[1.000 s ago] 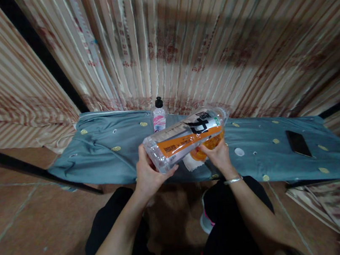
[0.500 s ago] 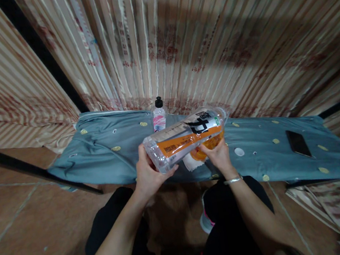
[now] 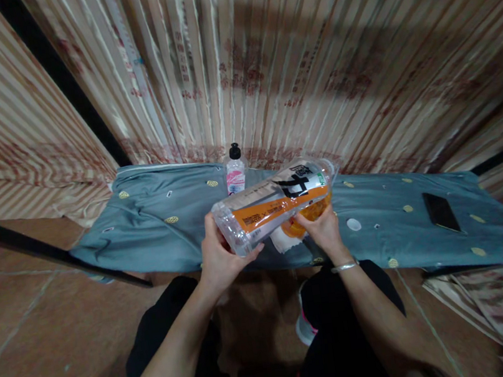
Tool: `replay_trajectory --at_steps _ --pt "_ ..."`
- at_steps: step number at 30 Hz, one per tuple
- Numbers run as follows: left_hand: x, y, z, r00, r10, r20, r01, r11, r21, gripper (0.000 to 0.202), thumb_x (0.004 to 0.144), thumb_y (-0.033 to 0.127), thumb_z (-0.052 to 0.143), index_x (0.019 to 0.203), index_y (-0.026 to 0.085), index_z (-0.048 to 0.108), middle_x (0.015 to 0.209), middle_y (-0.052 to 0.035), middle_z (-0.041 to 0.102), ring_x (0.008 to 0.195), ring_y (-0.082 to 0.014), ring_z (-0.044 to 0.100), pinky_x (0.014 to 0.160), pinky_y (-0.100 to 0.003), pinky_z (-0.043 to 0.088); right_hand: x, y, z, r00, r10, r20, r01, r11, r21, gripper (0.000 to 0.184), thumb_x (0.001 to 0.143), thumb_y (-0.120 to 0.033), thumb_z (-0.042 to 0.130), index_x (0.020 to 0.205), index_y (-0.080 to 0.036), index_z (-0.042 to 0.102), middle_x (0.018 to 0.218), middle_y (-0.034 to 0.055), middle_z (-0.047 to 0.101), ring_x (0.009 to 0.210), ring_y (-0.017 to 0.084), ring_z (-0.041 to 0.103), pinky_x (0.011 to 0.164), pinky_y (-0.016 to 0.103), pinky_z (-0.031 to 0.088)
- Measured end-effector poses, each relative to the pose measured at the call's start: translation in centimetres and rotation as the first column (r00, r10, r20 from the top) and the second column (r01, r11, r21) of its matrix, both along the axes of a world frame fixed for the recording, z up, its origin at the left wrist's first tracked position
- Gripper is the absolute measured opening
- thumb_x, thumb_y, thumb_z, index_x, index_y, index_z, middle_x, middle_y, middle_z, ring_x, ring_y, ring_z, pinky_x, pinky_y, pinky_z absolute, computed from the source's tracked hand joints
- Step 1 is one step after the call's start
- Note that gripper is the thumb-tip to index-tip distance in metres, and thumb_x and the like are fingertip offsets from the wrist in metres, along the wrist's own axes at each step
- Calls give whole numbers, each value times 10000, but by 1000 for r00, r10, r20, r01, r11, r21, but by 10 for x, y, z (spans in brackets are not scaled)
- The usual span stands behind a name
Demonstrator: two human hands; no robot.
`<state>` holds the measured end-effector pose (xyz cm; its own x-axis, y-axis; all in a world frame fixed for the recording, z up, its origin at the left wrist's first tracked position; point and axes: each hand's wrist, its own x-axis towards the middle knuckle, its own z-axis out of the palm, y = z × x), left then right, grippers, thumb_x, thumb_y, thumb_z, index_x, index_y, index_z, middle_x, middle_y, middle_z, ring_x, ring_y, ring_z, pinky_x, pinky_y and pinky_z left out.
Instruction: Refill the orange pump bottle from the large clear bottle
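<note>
A large clear plastic bottle (image 3: 272,201) with a silver and orange label and black characters lies tilted across both hands, its base toward the left. My left hand (image 3: 224,255) is closed round the base, thumb underneath. My right hand (image 3: 326,231) is closed on an orange see-through thing (image 3: 314,209) under the bottle's far end; its exact shape is hidden by the bottle, and most of the fingers are out of sight. A crumpled white piece (image 3: 284,240), perhaps tissue, shows below the bottle. Behind it stands a small clear bottle (image 3: 235,175) with a black cap and pink label.
A narrow bench covered with grey-blue patterned cloth (image 3: 155,240) runs across in front of me. On its right part lies a dark phone (image 3: 441,212). Striped curtains (image 3: 214,62) hang close behind, with a black metal post (image 3: 60,78) at the left. My legs are below the bench's near edge.
</note>
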<state>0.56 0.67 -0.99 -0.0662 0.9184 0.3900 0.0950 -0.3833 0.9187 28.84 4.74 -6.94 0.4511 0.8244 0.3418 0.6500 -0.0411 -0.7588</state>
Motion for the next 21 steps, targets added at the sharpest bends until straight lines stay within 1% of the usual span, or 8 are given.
replay_trajectory --at_steps 3,6,8,12,16,21 --pt "0 0 0 1000 11 -19 -11 1000 4 848 565 435 1056 1214 241 546 1077 -51 807 1004 -295 842 891 -419 714 0 0 0 998 -43 -41 42 998 -39 987 601 -778 860 1324 -142 639 1236 251 804 1153 453 778 997 591 623" --pt "-1 0 0 999 23 -35 -22 1000 17 836 568 420 1059 1207 243 550 1055 -42 806 980 -289 841 881 -416 717 0 1 0 997 -45 -57 43 998 -42 991 581 -757 882 1332 -159 634 1240 234 806 1154 441 777 1009 585 621" --pt "-2 0 -1 999 15 -39 -14 1000 26 826 585 413 1048 1220 242 549 1073 -45 808 990 -288 840 884 -415 718 -1 1 1 997 -51 -63 48 998 -43 993 575 -750 886 1335 -165 632 1238 230 809 1157 441 777 1010 582 621" --pt "-3 1 -2 999 -8 -53 10 999 33 822 618 404 1030 1256 236 541 1138 -66 806 1046 -295 835 919 -420 713 -3 0 4 994 -63 -87 58 996 -62 1017 559 -744 886 1335 -142 624 1255 260 798 1193 469 764 1019 596 619" --pt "-2 1 -2 999 -1 -48 3 999 43 817 611 412 1034 1238 235 541 1121 -67 804 1035 -304 837 930 -442 711 -6 -2 9 995 -35 -96 29 998 -57 1003 585 -747 876 1347 -150 613 1300 258 786 1225 464 757 1049 595 605" --pt "-2 0 1 999 -5 -40 6 1000 29 806 614 414 1025 1231 232 540 1105 -61 815 1019 -293 843 896 -405 716 -6 -3 10 995 -37 -89 33 998 -50 1028 572 -772 870 1350 -146 622 1308 265 786 1224 465 756 1052 599 602"
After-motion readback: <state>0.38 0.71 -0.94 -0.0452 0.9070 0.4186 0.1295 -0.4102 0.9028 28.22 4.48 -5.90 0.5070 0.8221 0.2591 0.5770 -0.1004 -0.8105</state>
